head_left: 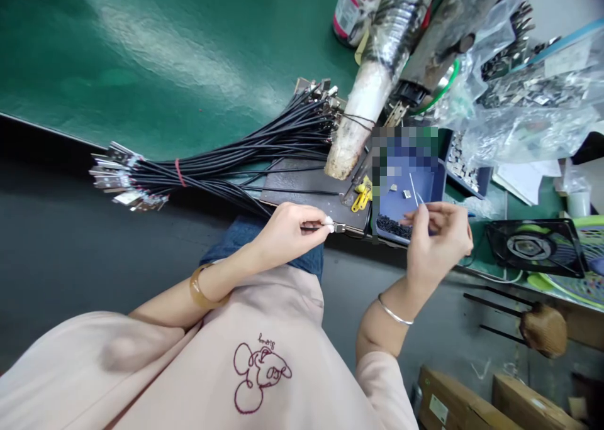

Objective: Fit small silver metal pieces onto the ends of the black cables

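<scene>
My left hand [297, 229] is closed in a pinch on a black cable, whose metal connector [338, 227] sticks out to the right past white-tipped fingers. My right hand [436, 232] is closed around slim tweezers [414, 190], their two prongs pointing up and away over a blue tray [436, 188]. Inside that tray lie a few small metal shells [406, 194] and a heap of small black pieces [391, 226]. A bundle of black cables [226, 150] with metal ends, tied by a red band [180, 172], rests left of the tray.
A white-tipped duct [353, 128] hangs low over the bench [155, 59]. Yellow snips [362, 194] lie beside the tray. Further right are a bin of metal shells [462, 163], bags of metal parts [533, 93] and a black fan [535, 248]. Cardboard boxes [462, 398] stand below.
</scene>
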`<state>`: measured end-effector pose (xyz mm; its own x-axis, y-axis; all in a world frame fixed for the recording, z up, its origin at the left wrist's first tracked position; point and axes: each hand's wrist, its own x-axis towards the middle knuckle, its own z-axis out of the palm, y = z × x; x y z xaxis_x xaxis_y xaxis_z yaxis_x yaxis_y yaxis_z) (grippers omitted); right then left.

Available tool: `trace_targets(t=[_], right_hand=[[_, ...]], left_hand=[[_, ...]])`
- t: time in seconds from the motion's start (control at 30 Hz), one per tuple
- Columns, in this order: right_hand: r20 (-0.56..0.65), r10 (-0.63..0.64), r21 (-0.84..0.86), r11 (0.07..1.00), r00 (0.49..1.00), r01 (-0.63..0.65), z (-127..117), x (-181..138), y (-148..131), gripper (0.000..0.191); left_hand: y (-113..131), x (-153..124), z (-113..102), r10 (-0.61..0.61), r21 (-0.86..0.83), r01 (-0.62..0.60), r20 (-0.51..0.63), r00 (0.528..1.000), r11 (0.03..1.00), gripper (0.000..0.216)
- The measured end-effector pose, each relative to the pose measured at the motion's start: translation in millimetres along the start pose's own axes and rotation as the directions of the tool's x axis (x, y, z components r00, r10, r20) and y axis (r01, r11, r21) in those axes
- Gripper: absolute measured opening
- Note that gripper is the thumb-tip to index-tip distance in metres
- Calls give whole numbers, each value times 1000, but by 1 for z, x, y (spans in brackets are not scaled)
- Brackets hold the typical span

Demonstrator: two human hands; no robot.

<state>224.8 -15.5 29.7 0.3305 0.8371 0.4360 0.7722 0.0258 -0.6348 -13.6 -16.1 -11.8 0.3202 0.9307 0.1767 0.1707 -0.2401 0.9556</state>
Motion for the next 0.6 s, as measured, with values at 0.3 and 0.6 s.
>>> trace_targets(t=[0.3, 0.6], right_hand=[[199, 1, -432, 898, 980, 87, 22, 49, 45, 15], [172, -10, -100, 995, 985, 27, 10, 28, 35, 16]], left_hand=[[-16, 25, -13, 317, 469, -200, -185, 930, 860, 14], [-3, 25, -23, 275, 315, -277, 54, 960, 908, 11]])
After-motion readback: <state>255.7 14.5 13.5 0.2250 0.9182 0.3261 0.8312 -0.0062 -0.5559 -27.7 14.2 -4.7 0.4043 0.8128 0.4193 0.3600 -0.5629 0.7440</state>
